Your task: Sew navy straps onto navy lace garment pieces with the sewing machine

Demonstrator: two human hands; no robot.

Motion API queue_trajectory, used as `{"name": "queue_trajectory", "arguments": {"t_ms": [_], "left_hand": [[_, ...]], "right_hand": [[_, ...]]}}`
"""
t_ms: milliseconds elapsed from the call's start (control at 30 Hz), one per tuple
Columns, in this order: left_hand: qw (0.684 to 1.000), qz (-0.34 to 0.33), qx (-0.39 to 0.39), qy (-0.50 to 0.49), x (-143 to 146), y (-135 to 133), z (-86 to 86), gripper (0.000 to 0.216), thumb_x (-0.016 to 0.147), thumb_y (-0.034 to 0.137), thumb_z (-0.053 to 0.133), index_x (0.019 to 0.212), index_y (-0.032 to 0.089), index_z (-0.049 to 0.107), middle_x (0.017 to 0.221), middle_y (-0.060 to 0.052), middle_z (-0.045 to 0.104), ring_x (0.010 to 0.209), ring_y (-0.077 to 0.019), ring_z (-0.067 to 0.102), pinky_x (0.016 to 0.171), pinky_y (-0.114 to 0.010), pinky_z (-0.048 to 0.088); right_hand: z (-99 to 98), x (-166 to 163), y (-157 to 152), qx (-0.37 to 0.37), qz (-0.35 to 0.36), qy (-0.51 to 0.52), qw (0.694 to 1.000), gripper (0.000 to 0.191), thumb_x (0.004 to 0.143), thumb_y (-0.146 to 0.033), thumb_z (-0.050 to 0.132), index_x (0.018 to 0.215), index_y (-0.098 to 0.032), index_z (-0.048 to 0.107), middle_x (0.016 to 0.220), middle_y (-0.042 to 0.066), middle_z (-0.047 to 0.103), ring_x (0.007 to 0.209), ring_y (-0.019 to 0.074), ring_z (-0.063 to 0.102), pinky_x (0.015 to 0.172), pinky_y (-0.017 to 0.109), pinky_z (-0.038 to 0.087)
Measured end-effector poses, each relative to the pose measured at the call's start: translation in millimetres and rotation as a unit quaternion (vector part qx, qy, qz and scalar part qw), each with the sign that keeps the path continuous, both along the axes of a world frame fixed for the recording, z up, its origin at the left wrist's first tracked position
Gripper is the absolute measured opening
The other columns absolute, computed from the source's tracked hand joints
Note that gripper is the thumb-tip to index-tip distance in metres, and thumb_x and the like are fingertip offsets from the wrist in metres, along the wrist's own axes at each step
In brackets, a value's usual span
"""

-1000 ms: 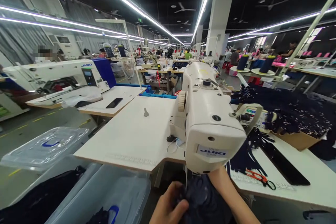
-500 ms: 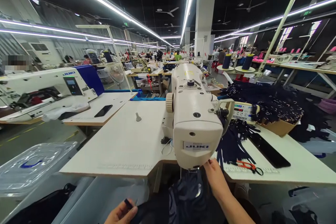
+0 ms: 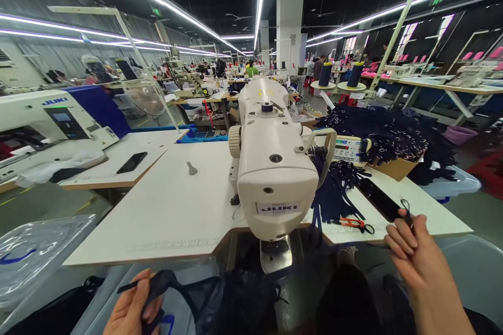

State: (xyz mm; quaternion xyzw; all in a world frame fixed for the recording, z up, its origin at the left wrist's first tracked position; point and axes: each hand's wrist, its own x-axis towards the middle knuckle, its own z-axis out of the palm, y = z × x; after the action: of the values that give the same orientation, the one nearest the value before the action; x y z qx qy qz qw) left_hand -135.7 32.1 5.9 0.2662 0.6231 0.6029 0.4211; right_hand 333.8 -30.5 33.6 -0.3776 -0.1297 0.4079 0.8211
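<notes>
My left hand (image 3: 131, 306), at the lower left, is closed on a band of the dark navy garment (image 3: 212, 293). The garment stretches from that hand across my lap, below the front of the white sewing machine (image 3: 277, 183). Under the machine's head, its metal bed (image 3: 276, 257) is bare of cloth. Raised over the table's right edge, my right hand (image 3: 412, 246) pinches a short dark strap (image 3: 407, 214) with a small ring at its top. Near it on the table lie a bunch of navy straps (image 3: 334, 196), orange-handled thread snips (image 3: 352, 223) and a black phone (image 3: 377, 199).
A box heaped with ringed navy straps (image 3: 393, 136) stands beyond the control panel (image 3: 346, 151). On the left tabletop (image 3: 157, 209) lies a small grey metal piece (image 3: 192, 168). Another phone (image 3: 132, 163) rests by the neighbouring machine (image 3: 58, 120). A clear plastic bin (image 3: 35, 251) stands at left.
My right hand has left the needle area and risen to the right with a strap. The garment has come out from under the head, and my left hand has moved left with its band.
</notes>
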Motion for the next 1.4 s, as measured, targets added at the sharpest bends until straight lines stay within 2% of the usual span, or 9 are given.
{"name": "queue_trajectory", "arguments": {"t_ms": [133, 267, 400, 567, 733, 900, 1100, 1267, 1400], "left_hand": [[0.984, -0.160, 0.036, 0.067, 49, -14, 24.0, 0.042, 0.060, 0.054, 0.079, 0.080, 0.018, 0.069, 0.072, 0.000, 0.065, 0.062, -0.0133, 0.056, 0.052, -0.019, 0.045], [0.854, -0.479, 0.062, 0.192, 115, -35, 38.5, 0.024, 0.087, 0.037, 0.058, 0.101, 0.019, 0.066, 0.079, -0.001, 0.064, 0.072, -0.0138, 0.056, 0.064, -0.021, 0.044], [0.832, -0.517, 0.078, 0.182, 155, -44, 35.7, 0.017, 0.093, 0.030, 0.048, 0.102, 0.018, 0.056, 0.064, 0.005, 0.051, 0.057, -0.0092, 0.043, 0.054, -0.019, 0.034], [0.832, -0.513, 0.072, 0.198, 158, -40, 31.5, 0.010, 0.090, 0.024, 0.050, 0.095, 0.017, 0.056, 0.062, 0.006, 0.048, 0.056, -0.0082, 0.041, 0.052, -0.018, 0.031], [0.816, -0.475, 0.101, 0.313, 159, -39, 21.4, 0.006, 0.081, 0.013, 0.052, 0.080, 0.019, 0.055, 0.055, 0.009, 0.043, 0.049, -0.0067, 0.037, 0.048, -0.017, 0.028], [0.752, -0.423, 0.204, 0.462, 158, -43, 13.3, 0.013, 0.083, 0.010, 0.049, 0.078, 0.020, 0.056, 0.062, 0.003, 0.058, 0.053, -0.0096, 0.051, 0.051, -0.018, 0.034], [0.665, -0.461, 0.301, 0.504, 153, -46, 18.0, 0.019, 0.094, 0.015, 0.040, 0.087, 0.019, 0.057, 0.069, 0.000, 0.062, 0.059, -0.0126, 0.056, 0.056, -0.021, 0.039], [0.704, -0.500, 0.238, 0.444, 154, -49, 22.7, 0.017, 0.093, 0.013, 0.038, 0.088, 0.018, 0.054, 0.071, -0.001, 0.061, 0.059, -0.0116, 0.054, 0.054, -0.021, 0.037], [0.733, -0.544, 0.186, 0.363, 154, -50, 32.5, 0.015, 0.082, 0.005, 0.050, 0.086, 0.019, 0.054, 0.070, 0.003, 0.059, 0.059, -0.0089, 0.053, 0.055, -0.017, 0.039]], "right_hand": [[-5.6, -39, -6, -0.165, 0.183, -0.298, 0.922, 0.027, 0.083, -0.045, 0.065, 0.080, -0.018, 0.065, 0.048, -0.005, 0.053, 0.040, 0.0065, 0.045, 0.040, 0.016, 0.043], [1.5, -92, -7, -0.136, 0.313, -0.510, 0.789, 0.025, 0.089, -0.040, 0.055, 0.100, -0.023, 0.069, 0.081, 0.003, 0.072, 0.065, 0.0147, 0.064, 0.062, 0.025, 0.055], [2.6, -122, -8, -0.103, 0.313, -0.590, 0.737, 0.018, 0.089, -0.037, 0.055, 0.093, -0.028, 0.071, 0.088, 0.000, 0.071, 0.082, 0.0177, 0.068, 0.070, 0.023, 0.054], [-9.0, -122, -10, -0.095, 0.321, -0.615, 0.713, 0.018, 0.091, -0.038, 0.055, 0.096, -0.029, 0.069, 0.094, 0.000, 0.071, 0.086, 0.0174, 0.068, 0.073, 0.022, 0.054], [-15.2, -126, -12, -0.071, 0.285, -0.609, 0.736, 0.012, 0.089, -0.035, 0.059, 0.093, -0.032, 0.069, 0.090, -0.003, 0.072, 0.082, 0.0145, 0.068, 0.074, 0.019, 0.053], [-11.8, -136, -16, -0.058, 0.318, -0.567, 0.758, 0.015, 0.088, -0.036, 0.057, 0.085, -0.029, 0.070, 0.077, -0.003, 0.072, 0.071, 0.0138, 0.068, 0.067, 0.019, 0.053], [-8.2, -135, -18, -0.191, 0.430, -0.457, 0.755, 0.031, 0.093, -0.050, 0.041, 0.101, -0.024, 0.057, 0.057, -0.005, 0.066, 0.039, 0.0097, 0.052, 0.038, 0.018, 0.040], [-12.4, -133, -17, -0.151, 0.397, -0.560, 0.712, 0.019, 0.094, -0.039, 0.041, 0.089, -0.028, 0.057, 0.063, -0.006, 0.066, 0.057, 0.0116, 0.064, 0.055, 0.018, 0.048], [-15.7, -136, -17, -0.133, 0.348, -0.570, 0.733, 0.016, 0.093, -0.037, 0.040, 0.085, -0.028, 0.051, 0.057, -0.008, 0.060, 0.049, 0.0117, 0.062, 0.052, 0.019, 0.047]]}}
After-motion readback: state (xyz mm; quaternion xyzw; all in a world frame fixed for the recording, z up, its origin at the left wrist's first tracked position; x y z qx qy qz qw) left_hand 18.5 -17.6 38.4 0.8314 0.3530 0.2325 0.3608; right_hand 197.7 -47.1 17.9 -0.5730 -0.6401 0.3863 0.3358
